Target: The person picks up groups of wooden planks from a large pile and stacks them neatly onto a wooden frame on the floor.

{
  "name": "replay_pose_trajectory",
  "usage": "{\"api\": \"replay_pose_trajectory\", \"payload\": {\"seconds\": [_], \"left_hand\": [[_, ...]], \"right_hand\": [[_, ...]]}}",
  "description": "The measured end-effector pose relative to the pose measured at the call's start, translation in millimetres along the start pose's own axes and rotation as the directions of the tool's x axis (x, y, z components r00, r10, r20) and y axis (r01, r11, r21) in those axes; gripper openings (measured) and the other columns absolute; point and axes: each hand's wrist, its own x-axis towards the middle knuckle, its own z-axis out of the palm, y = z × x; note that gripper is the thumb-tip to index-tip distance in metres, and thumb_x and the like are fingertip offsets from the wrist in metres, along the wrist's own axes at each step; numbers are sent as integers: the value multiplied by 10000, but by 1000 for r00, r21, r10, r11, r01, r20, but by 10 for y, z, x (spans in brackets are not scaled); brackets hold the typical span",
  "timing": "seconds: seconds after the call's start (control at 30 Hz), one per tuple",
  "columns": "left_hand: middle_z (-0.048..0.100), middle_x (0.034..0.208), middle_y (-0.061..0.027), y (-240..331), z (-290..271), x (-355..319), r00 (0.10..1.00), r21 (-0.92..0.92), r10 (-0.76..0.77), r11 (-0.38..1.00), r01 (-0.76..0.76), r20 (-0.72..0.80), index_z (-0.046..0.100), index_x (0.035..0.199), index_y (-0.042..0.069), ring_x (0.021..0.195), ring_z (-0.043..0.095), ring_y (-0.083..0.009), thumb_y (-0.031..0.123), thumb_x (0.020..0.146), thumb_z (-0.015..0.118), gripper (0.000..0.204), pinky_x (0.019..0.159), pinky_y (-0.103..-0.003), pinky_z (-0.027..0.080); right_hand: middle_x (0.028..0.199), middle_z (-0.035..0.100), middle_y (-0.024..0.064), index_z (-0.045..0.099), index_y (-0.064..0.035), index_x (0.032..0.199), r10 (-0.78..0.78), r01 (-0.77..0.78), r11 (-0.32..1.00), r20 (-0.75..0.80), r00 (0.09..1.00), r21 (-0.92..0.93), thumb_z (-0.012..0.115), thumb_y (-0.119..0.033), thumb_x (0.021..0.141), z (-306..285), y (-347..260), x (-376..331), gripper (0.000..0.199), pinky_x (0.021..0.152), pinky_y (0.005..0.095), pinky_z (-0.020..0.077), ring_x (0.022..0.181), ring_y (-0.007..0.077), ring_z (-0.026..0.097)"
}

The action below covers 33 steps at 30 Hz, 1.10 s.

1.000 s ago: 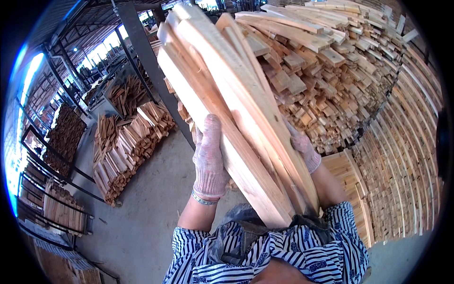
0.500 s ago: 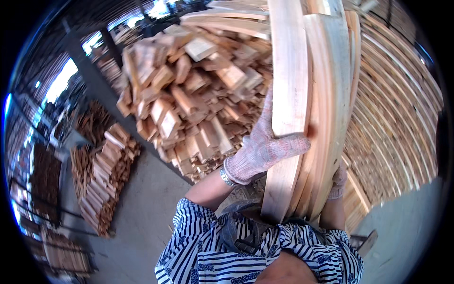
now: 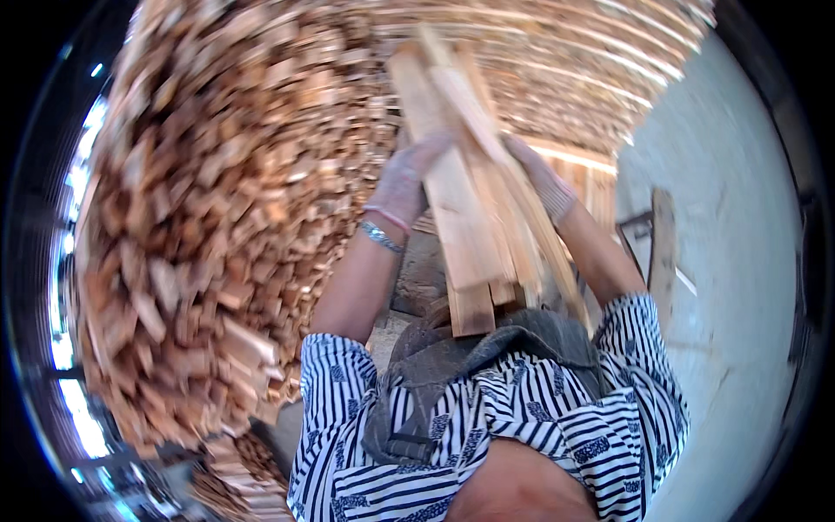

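Observation:
Between my two gloved hands is a bundle of several long pale wooden boards (image 3: 474,204), stacked loosely and slightly fanned. Their near ends rest close against my dark apron (image 3: 522,344), and their far ends point away toward the stacked wood. My left hand (image 3: 409,178) grips the bundle's left side, its fingers smeared by motion. On the right side my right hand (image 3: 539,174) is closed round the boards, with its fingertips hidden behind them. A patterned band (image 3: 381,237) circles my left wrist.
A large heap of short wood offcuts (image 3: 226,200) fills the left. Across the far side runs a high stack of layered boards (image 3: 557,61). At right, an upright wooden piece (image 3: 663,252) with a dark metal frame stands on the grey concrete floor (image 3: 739,287).
My view has swung to the right, so the heap of offcuts now fills the left side. The boards have come lower, with both hands still holding them.

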Motion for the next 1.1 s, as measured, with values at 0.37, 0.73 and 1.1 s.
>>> {"api": "replay_pose_trajectory", "payload": {"seconds": [0.37, 0.73, 1.1], "left_hand": [[658, 1227, -132, -1429, 32, 654, 859, -348, -512, 803, 484, 11, 557, 1328, 45, 1088, 668, -293, 285, 910, 729, 511, 943, -435, 571], [653, 1231, -119, -1516, -417, 943, 814, -358, -580, 760, 543, 3, 569, 1311, 51, 1074, 663, -284, 261, 900, 735, 491, 962, -414, 557], [611, 1299, -172, -1597, -730, 2089, 684, -332, -714, 616, 714, 148, 492, 1372, 9, 1167, 626, -324, 313, 992, 573, 494, 1005, -476, 540]], "right_hand": [[1067, 724, 134, 609, -54, 1274, 422, -424, 845, 80, 903, 326, 580, -512, 979, -1157, 205, 175, 546, 725, 368, 629, 852, 227, 729], [1011, 721, 121, 626, -67, 1229, 411, -411, 871, 60, 910, 268, 568, -548, 974, -983, 245, 393, 547, 658, 361, 618, 819, 215, 721], [978, 694, 99, 605, -76, 1221, 500, -486, 865, -135, 856, 123, 480, -621, 985, -1298, -69, 687, 606, 617, 353, 625, 819, 177, 712]]}}
